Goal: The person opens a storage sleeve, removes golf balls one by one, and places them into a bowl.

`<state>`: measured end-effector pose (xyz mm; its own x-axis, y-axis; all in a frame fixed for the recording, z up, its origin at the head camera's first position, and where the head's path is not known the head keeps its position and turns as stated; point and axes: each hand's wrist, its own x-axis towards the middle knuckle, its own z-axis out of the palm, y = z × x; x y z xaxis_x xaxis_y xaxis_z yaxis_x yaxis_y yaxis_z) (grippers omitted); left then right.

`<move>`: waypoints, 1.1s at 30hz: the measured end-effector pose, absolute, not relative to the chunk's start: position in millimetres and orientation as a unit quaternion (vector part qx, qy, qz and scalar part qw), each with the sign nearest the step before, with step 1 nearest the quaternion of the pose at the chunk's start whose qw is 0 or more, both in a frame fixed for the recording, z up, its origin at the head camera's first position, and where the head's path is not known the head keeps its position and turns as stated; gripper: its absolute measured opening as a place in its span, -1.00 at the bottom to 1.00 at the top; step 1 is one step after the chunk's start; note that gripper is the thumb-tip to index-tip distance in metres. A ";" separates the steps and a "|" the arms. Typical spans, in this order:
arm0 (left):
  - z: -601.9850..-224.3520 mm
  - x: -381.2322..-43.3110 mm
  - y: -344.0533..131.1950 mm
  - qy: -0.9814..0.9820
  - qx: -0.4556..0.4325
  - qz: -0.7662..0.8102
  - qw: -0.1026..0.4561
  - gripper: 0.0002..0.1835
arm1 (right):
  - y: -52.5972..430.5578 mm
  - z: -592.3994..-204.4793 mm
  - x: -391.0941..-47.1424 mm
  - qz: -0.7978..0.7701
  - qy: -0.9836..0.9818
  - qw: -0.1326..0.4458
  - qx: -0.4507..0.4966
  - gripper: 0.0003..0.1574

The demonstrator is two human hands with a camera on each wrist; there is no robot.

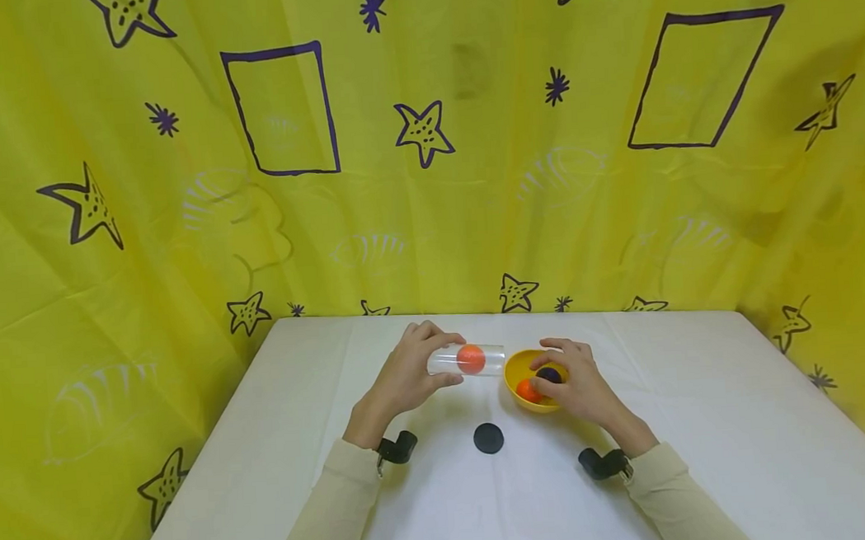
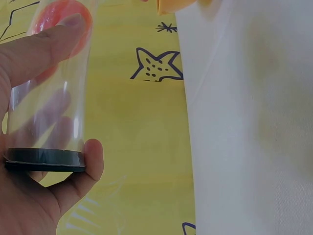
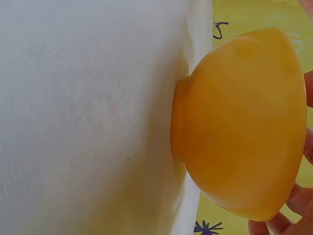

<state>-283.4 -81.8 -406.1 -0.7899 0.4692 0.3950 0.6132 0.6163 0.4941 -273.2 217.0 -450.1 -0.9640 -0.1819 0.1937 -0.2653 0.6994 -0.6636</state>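
Note:
My left hand [image 1: 409,366] grips a clear plastic tube [image 1: 493,360] lying almost level, with an orange ball [image 1: 471,358] inside it. A black cap [image 2: 45,157] closes the tube's end by my palm; the other end points at the rim of a yellow bowl [image 1: 514,368]. In the bowl lie an orange ball [image 1: 527,391] and a dark ball [image 1: 549,375]. My right hand [image 1: 576,377] reaches over the bowl's right side, thumb and forefinger around the dark ball. Whether they pinch it is not clear. In the right wrist view the bowl [image 3: 244,127] hides part of the fingers.
A black round disc [image 1: 488,438] lies flat on the white-covered table [image 1: 432,501], nearer than the tube and bowl. Behind the table hangs a yellow curtain [image 1: 429,221] with stars and frames drawn on it. Each wrist carries a small black camera [image 1: 399,448].

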 end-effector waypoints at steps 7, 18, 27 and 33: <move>-406.8 -283.4 -81.2 -0.896 -0.297 -0.309 0.117 -0.49 | 218.4 -446.9 -273.8 0.368 -0.919 0.064 0.122 -0.78; -407.0 -283.0 -80.9 -0.897 -0.296 -0.308 0.116 -0.49 | 213.6 -435.6 -268.6 0.385 -0.909 0.086 0.132 -0.75; -404.1 -281.5 -79.6 -0.897 -0.299 -0.301 0.121 -0.50 | 203.5 -421.0 -256.9 0.407 -0.891 0.107 0.170 -0.70; -401.8 -279.2 -78.2 -0.896 -0.302 -0.303 0.119 -0.51 | 195.0 -417.1 -252.7 0.433 -0.879 0.070 0.189 -0.58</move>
<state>-279.2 -78.2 -401.8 -0.7895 0.4682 0.3968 0.6129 0.6345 0.4709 -252.7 195.0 -417.1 -0.9192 -0.2714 0.2853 -0.3917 0.5547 -0.7341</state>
